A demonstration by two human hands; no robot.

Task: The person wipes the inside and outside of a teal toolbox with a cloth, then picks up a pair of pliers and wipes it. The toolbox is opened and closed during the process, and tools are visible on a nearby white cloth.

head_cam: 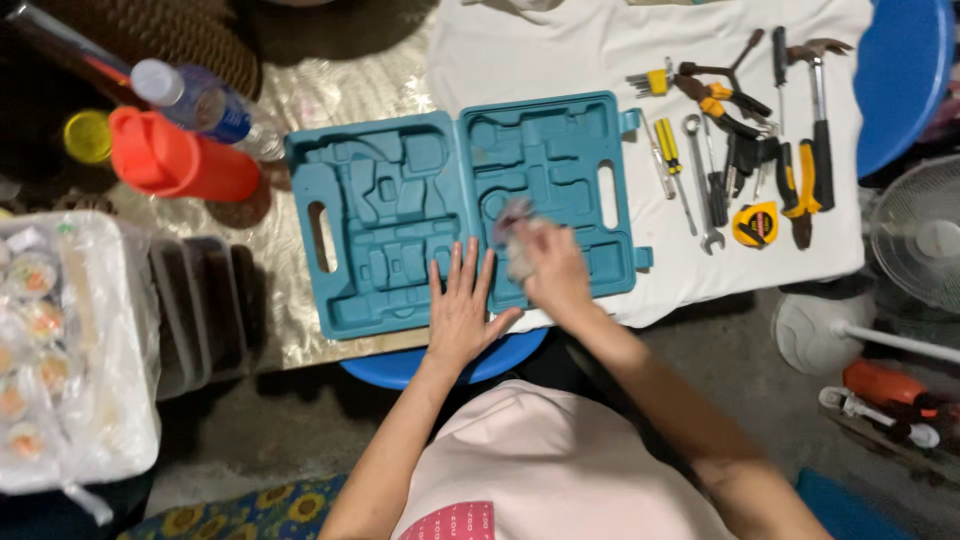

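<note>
The right hand (553,268) is closed around a small crumpled grey cloth (515,232), pressing it into the right half of the open teal moulded-plastic tool case (400,215); motion blur hides the fingers' exact grip. The left hand (460,305) lies flat with fingers spread on the case's near edge, by the hinge line. The case sits close to the table's (300,335) front edge, above a round blue stool (400,368). To its right, a row of hand tools (740,150) lies on a white cloth (560,50), well apart. To its left stand an orange plastic bottle (180,160) and a clear water bottle (200,100). A white fan (920,240) stands at the far right.
</note>
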